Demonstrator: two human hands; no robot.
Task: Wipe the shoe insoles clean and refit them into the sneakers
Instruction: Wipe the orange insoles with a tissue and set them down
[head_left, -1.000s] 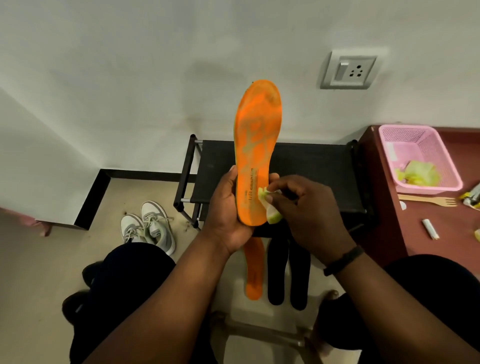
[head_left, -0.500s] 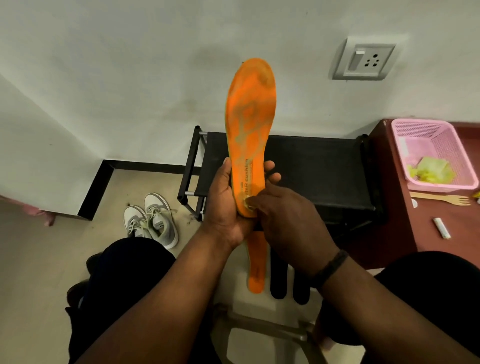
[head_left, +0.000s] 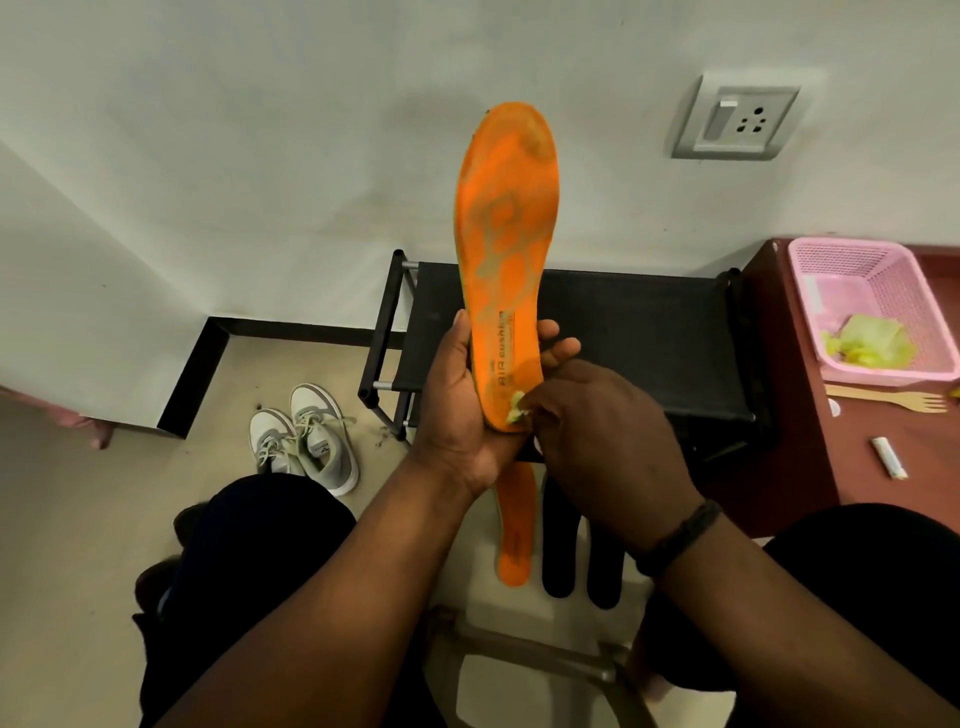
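Observation:
My left hand grips the heel end of an orange insole and holds it upright, with grey wear marks on its face. My right hand pinches a small yellow-green wipe against the insole's heel. A second orange insole and two black insoles lean against the black rack below my hands. A pair of grey sneakers stands on the floor at the left.
A black shoe rack stands against the white wall. At the right, a dark red table carries a pink basket with used wipes, a wooden fork and a small white tube. My knees frame a stool below.
My right hand has slid the wipe down the insole toward its heel, and the wipe is now mostly hidden under the fingers. The left hand keeps the same hold.

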